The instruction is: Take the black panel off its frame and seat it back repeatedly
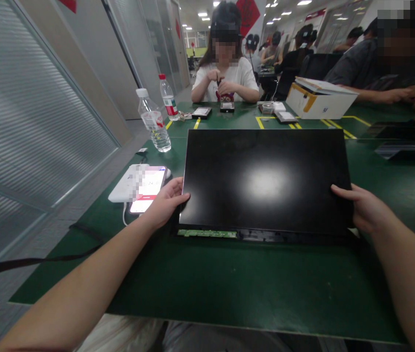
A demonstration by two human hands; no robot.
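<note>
A black display panel (229, 181) is held tilted over the green table, its glossy face toward me with a bright reflection near the middle. Along its lower edge runs a narrow green circuit board (207, 233). My left hand (169, 198) grips the panel's left edge, thumb on the front. On the opposite side, my right hand (365, 208) holds the right edge, thumb also on the front and the other fingers partly hidden behind it. Left of the panel lie a lit phone (150, 188) and a white device (123, 188) with a cable.
Two water bottles (155, 122) (170, 100) stand at the back left of the table (229, 288). Across from me sits a person (242, 73) with small drives nearby. A white box (319, 102) and another person's arms are at the back right.
</note>
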